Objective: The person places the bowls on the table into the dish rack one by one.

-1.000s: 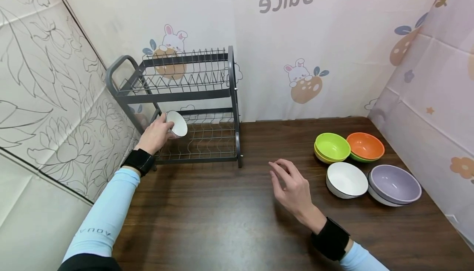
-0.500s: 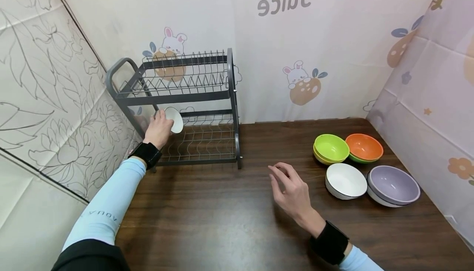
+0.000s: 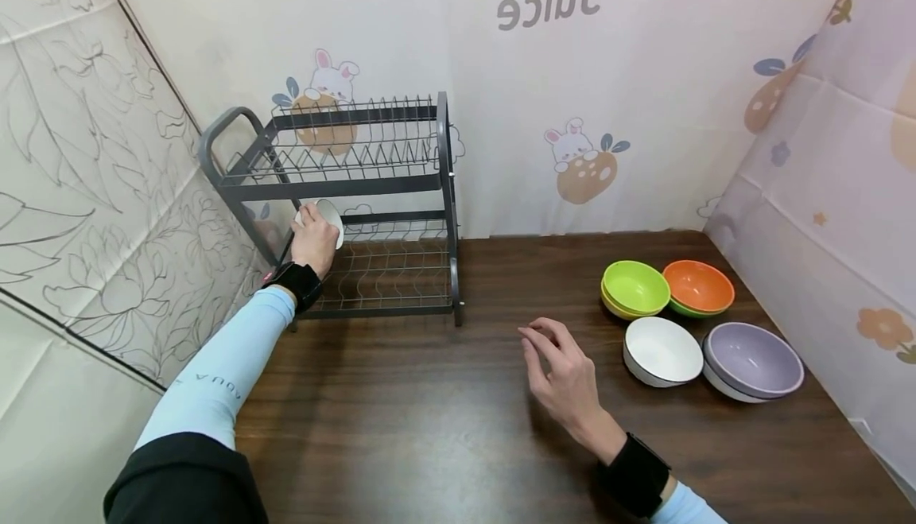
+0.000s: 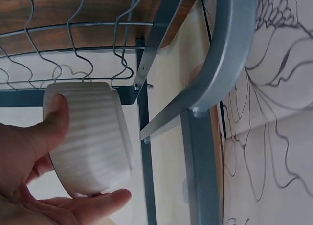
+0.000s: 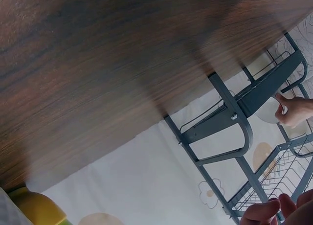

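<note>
My left hand [image 3: 315,244] grips a small white bowl [image 4: 90,137] with ribbed sides, thumb on one side and fingers on the other. The bowl is tipped on its side at the left end of the lower tier of a dark grey two-tier dish rack [image 3: 329,187]. In the left wrist view its rim edge lies right by the tier's wires. Over the middle of the table, my right hand [image 3: 567,381] hangs with loosely bent fingers and holds nothing. Its fingertips [image 5: 261,213] show at the bottom of the right wrist view.
On the right of the brown wooden table [image 3: 401,397] stand stacked bowls: a lime green bowl [image 3: 635,287] on a yellow one, an orange bowl [image 3: 698,285] on a green one, a white bowl [image 3: 662,351], and a purple bowl [image 3: 754,359] on a white one. Printed cloth walls surround the table.
My left hand has moved deeper into the rack's lower tier, and the bowl has turned so that its opening faces more to the right. My right hand has stayed in place.
</note>
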The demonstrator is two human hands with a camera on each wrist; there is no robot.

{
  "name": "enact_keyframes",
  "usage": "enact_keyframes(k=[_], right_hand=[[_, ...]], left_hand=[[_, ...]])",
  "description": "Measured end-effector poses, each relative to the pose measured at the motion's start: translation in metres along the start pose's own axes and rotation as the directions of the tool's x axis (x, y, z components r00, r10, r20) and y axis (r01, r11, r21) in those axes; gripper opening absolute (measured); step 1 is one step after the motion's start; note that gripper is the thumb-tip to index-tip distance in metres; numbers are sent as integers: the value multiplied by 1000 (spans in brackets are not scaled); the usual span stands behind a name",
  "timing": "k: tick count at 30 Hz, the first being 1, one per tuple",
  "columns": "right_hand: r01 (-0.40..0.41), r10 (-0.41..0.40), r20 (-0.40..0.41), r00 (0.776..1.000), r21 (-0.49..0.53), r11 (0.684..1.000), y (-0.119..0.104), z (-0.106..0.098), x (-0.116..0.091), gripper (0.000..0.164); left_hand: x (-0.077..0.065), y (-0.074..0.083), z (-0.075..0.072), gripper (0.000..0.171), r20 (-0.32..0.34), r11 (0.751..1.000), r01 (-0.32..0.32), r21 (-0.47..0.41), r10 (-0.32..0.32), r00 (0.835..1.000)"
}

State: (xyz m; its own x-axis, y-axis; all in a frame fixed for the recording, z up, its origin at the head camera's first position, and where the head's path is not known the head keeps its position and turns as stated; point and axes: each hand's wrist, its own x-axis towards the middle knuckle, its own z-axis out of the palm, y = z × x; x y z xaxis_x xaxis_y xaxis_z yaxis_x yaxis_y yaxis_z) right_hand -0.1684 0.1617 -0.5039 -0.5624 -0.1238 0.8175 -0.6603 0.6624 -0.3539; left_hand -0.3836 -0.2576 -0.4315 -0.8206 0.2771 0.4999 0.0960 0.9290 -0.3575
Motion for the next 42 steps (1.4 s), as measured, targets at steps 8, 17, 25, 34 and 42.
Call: enact_keyframes(k=[8, 17, 25, 34, 42], right_hand=[[-12, 12, 4, 1000, 17, 1000, -1, 2, -2, 20], [-10, 10, 9, 1000, 18, 1000, 0, 3, -3, 20], [-13, 13, 4, 1000, 22, 1000, -1, 3, -2, 22], [-51, 51, 19, 999, 13, 999, 0, 2, -4, 19], [-47, 47, 0, 999, 7, 999, 1, 3, -6, 20]], left_hand=[[7, 8, -5, 32, 222, 995, 6, 98, -28, 975], [15, 10, 2, 32, 315, 982, -38, 187, -23, 949], [20, 13, 12, 31, 366, 987, -23, 161, -38, 930], [23, 7, 22, 30, 393, 992, 2, 130, -53, 918], [26, 6, 26, 32, 406, 991, 12, 134, -66, 911]])
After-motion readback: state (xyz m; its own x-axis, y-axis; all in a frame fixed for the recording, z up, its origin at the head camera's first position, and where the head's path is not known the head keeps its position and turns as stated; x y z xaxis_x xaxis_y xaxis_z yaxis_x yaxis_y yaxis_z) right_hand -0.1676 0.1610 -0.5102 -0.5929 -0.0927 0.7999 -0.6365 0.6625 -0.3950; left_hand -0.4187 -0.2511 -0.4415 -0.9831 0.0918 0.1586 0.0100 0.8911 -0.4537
